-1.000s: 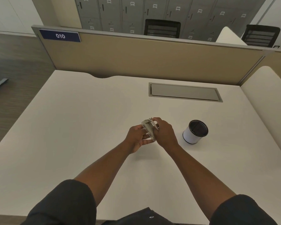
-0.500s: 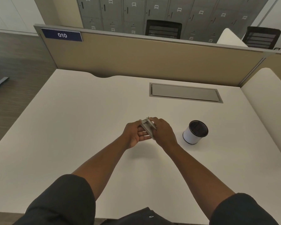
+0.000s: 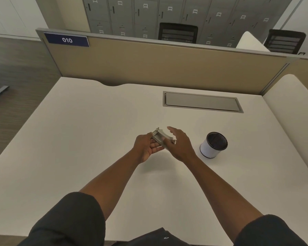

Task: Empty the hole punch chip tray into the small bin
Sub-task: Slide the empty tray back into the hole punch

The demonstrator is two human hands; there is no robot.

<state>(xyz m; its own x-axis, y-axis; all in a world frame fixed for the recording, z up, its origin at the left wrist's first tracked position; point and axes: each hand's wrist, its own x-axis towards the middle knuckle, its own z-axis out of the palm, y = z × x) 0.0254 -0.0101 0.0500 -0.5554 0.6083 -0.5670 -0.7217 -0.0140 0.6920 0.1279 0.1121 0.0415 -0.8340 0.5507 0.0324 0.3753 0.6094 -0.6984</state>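
Observation:
A small grey metal hole punch (image 3: pixel 161 137) is held above the white desk (image 3: pixel 78 139), tilted on its side. My left hand (image 3: pixel 146 147) grips it from the left and below. My right hand (image 3: pixel 180 144) is against its right side with the fingers spread and lifted; whether it grips the punch I cannot tell. The small bin (image 3: pixel 213 145), a white cylinder with a dark inside, stands on the desk just right of my right hand. The chip tray is not distinguishable from the punch body.
A grey cable hatch (image 3: pixel 202 102) is set flush into the desk behind the hands. A beige partition (image 3: pixel 167 66) closes the far edge, and a white rounded divider (image 3: pixel 292 107) runs along the right side. Lockers and two chairs lie beyond.
My right hand's fingers have opened and lifted off the top of the hole punch. The punch has turned, showing more of its side. The bin has not moved.

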